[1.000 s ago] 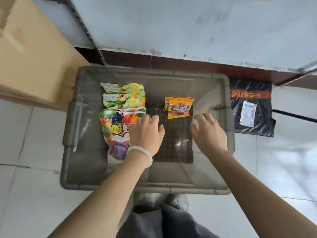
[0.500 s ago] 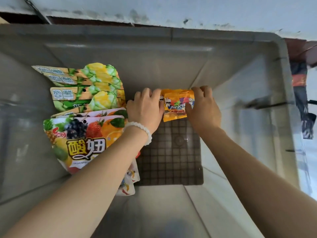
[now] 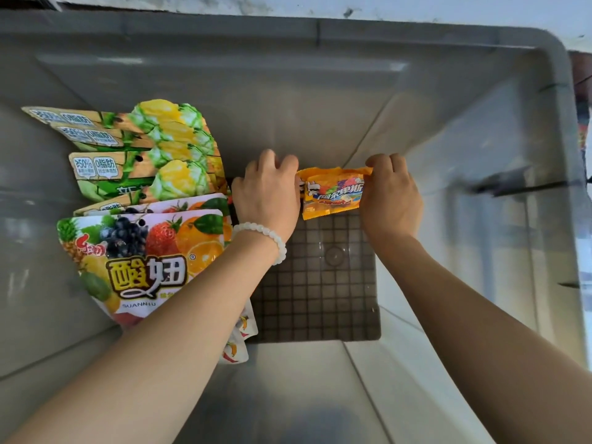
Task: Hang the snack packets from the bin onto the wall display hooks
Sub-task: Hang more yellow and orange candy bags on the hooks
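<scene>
since half a second ago your hands barely shifted: your left hand (image 3: 267, 193) and right hand (image 3: 389, 195) each grip an end of the small orange packets (image 3: 333, 193), low at the grey bin's (image 3: 416, 100) far wall, right of the fruit packets (image 3: 144, 248).

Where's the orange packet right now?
In the bin, at the far edge of its grid floor, the orange packet is gripped between left hand and right hand.

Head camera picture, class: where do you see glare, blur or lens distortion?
Head view: pale glare streaks the grey bin on its right wall; its straight rim bows from the wide-angle lens; the near corner at the bottom is blurred, while the print on the orange packet reads sharp.
</scene>
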`<state>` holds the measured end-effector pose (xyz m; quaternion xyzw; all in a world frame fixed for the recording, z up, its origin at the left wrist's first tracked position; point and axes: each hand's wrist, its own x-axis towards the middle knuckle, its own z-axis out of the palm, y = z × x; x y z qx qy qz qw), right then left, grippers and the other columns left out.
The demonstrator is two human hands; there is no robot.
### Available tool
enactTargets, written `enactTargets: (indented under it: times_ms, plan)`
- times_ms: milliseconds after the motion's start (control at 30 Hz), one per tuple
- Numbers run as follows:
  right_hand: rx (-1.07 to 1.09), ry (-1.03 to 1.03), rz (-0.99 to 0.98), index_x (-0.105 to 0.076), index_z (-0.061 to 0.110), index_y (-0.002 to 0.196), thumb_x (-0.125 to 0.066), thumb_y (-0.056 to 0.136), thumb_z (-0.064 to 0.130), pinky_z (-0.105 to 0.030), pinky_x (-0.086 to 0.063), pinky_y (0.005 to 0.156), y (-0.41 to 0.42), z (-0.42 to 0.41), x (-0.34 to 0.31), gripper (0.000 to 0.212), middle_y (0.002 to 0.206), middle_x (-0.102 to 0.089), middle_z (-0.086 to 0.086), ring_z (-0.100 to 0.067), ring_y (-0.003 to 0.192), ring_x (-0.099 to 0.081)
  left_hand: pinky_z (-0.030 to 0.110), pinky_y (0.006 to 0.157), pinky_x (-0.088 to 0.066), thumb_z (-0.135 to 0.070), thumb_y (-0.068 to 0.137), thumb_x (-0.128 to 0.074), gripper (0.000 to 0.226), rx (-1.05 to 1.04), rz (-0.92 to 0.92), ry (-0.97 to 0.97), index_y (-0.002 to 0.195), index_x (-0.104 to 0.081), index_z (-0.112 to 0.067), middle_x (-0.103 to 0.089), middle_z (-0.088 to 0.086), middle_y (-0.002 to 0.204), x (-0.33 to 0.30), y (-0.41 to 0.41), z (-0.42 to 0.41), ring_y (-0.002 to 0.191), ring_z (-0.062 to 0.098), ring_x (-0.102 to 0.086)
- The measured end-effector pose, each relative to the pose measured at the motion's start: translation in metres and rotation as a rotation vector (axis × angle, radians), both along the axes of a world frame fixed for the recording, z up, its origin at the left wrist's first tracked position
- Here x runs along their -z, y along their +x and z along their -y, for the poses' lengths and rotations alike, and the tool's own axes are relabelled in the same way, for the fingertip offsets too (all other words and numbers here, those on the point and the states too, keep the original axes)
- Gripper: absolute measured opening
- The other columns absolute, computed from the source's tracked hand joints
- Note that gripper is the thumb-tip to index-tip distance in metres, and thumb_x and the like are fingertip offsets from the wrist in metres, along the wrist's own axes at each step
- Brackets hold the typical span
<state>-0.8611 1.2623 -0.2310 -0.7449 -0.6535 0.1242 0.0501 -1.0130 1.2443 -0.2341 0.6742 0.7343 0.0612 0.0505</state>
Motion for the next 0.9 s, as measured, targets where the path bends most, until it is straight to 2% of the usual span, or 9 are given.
enactTargets:
  times_ms: [200,267,400,600,733,900]
  plan:
    - [-0.082,0.011,-0.164,-0.063,0.010,0.095,-0.051,0.085,0.006,-0.031,-0.032,0.058,0.003,0.009,-0.015,0.016,0.099,-0.055,-0.011,-0.034,0.085,-0.053,0.032,0.052,-0.040,-0.020,0.088,-0.056,0.010,0.039,0.111,0.023,0.089,-0.061,-0.011,-0.056,0.010,0.086,-0.015,-0.004,0.013,0.075,0.029,-0.053]
    - [-0.096,-0.030,-0.223,-0.065,0.014,0.094,-0.051,0.088,0.012,-0.030,-0.033,0.060,0.001,0.012,-0.027,0.015,0.099,-0.055,-0.008,-0.030,0.089,-0.053,0.030,0.049,-0.037,-0.019,0.087,-0.058,0.009,0.055,0.149,0.034,0.085,-0.061,-0.011,-0.055,0.009,0.083,-0.025,-0.004,0.019,0.071,0.028,-0.052]
    - [-0.112,-0.021,-0.312,-0.066,0.013,0.090,-0.055,0.087,0.012,-0.033,-0.041,0.062,0.001,0.025,-0.060,0.012,0.098,-0.057,-0.007,-0.028,0.089,-0.054,0.027,0.049,-0.032,-0.018,0.086,-0.059,0.009,0.050,0.184,0.042,0.082,-0.061,-0.010,-0.055,0.008,0.079,-0.058,-0.006,0.035,0.068,0.026,-0.051]
    - [-0.153,-0.031,-0.283,-0.066,0.012,0.091,-0.057,0.088,0.016,-0.028,-0.036,0.060,0.003,0.053,-0.128,0.010,0.098,-0.056,-0.006,-0.025,0.091,-0.053,0.027,0.046,-0.038,-0.019,0.086,-0.059,0.009,0.117,0.197,-0.012,0.081,-0.061,-0.012,-0.055,0.006,0.078,-0.128,-0.012,0.061,0.068,0.024,-0.051]
    - [-0.214,-0.041,-0.238,-0.067,0.010,0.091,-0.059,0.087,0.016,-0.029,-0.039,0.058,0.004,0.074,-0.185,0.011,0.096,-0.057,-0.007,-0.025,0.090,-0.053,0.026,0.046,-0.036,-0.019,0.086,-0.059,0.010,0.159,0.219,-0.017,0.080,-0.060,-0.011,-0.056,0.006,0.076,-0.191,-0.016,0.079,0.066,0.022,-0.051]
    - [-0.323,0.017,-0.178,-0.067,0.013,0.076,-0.070,0.076,0.014,-0.034,-0.040,0.064,0.010,0.097,-0.276,0.004,0.081,-0.064,-0.004,-0.033,0.080,-0.056,0.024,0.046,-0.033,-0.013,0.080,-0.061,0.012,0.235,0.257,-0.015,0.070,-0.054,-0.011,-0.055,0.003,0.064,-0.288,-0.020,0.097,0.058,0.021,-0.049]
